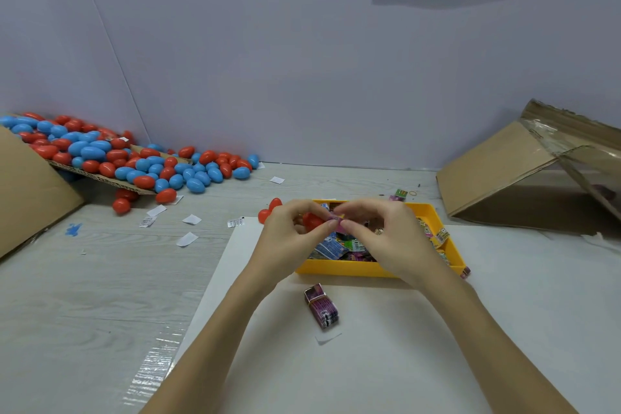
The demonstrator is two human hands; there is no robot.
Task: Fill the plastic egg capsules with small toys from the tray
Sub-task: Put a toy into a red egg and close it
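Over the yellow tray (376, 268) of small wrapped toys, my two hands meet. My left hand (292, 232) grips a red egg capsule half (312, 220), its fingers curled round it. My right hand (379, 228) pinches a small pink and purple toy packet (338, 221) right at the capsule's edge. Two more red capsule pieces (268, 210) lie just left of the tray, partly hidden by my left hand. A purple toy box (322, 306) lies on the white sheet in front of the tray.
A big heap of red and blue egg capsules (134, 158) spills from a cardboard flap at the back left. White paper slips (188, 228) lie scattered on the table. A tipped cardboard box (537, 175) stands at the right. A wall closes the back.
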